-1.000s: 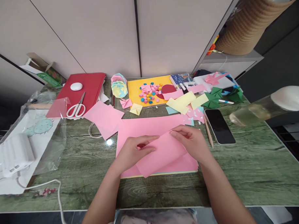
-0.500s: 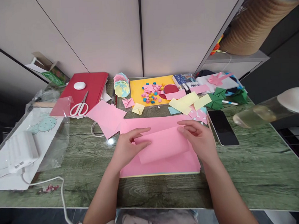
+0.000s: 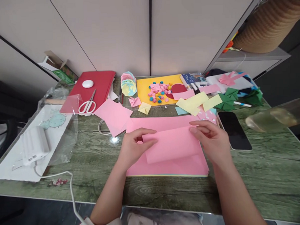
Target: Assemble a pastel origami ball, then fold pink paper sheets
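A folded piece of pink paper (image 3: pixel 172 146) is held up between my two hands, tilted, its upper edge rising a little to the right. My left hand (image 3: pixel 135 144) pinches its upper left corner between thumb and fingers. On the upper right corner, my right hand (image 3: pixel 211 136) grips with thumb and fingertips. Below lies a stack of large pink sheets (image 3: pixel 166 169), with yellow and blue edges showing at its front. Left of the stack are loose pink paper pieces (image 3: pixel 113 117).
White scissors (image 3: pixel 87 106) lie on a red folder (image 3: pixel 94 80). A yellow sheet (image 3: pixel 143 88) carries small coloured paper bits. Yellow paper strips (image 3: pixel 195 102) lie behind the stack. A phone (image 3: pixel 234 131) and a bottle (image 3: pixel 270 118) stand right; a white charger (image 3: pixel 35 146) sits left.
The whole view has shifted, so everything appears farther right. Both hands keep their pinch on the folded pink paper, which looks almost unchanged.
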A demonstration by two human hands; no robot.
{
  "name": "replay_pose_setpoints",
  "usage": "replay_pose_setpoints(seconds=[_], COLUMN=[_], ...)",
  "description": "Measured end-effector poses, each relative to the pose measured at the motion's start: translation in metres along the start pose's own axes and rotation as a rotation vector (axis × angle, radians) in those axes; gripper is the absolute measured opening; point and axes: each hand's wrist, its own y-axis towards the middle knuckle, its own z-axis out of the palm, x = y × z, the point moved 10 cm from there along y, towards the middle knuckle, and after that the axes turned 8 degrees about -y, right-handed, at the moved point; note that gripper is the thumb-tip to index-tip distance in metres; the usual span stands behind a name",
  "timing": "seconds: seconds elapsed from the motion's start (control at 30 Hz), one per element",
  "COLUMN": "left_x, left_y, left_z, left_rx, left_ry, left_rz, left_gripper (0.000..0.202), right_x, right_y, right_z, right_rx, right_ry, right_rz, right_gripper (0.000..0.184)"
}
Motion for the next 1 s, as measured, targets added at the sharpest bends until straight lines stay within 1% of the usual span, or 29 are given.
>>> replay_pose_setpoints(seconds=[0.4, 0.67, 0.73, 0.87, 1.0], left_x=[-0.001, -0.001, -0.001, 0.0, 0.001], left_y=[0.001, 0.0, 0.0, -0.001, -0.001], left_z=[-0.001, -0.001, -0.002, -0.008, -0.01], left_rx=[0.002, -0.004, -0.022, -0.094, -0.122], left_ry=[-0.015, -0.002, 0.008, 0.014, -0.001], left_rz=[0.008, 0.022, 0.023, 0.013, 0.0], left_gripper=[0.02, 0.018, 0.02, 0.031, 0.029], right_x=[-0.004, -0.003, -0.001, 0.006, 0.009], right_y=[-0.001, -0.001, -0.001, -0.003, -0.004], right_z=[-0.001, -0.003, -0.003, -0.005, -0.005], right_rx=[-0.011, -0.026, -0.033, -0.065, -0.068], right_ry=[0.001, -0.029, -0.032, -0.052, -0.063], right_rz=[0.021, -0.002, -0.01, -0.043, -0.053], right_gripper=[0.02, 0.019, 0.02, 0.023, 0.024])
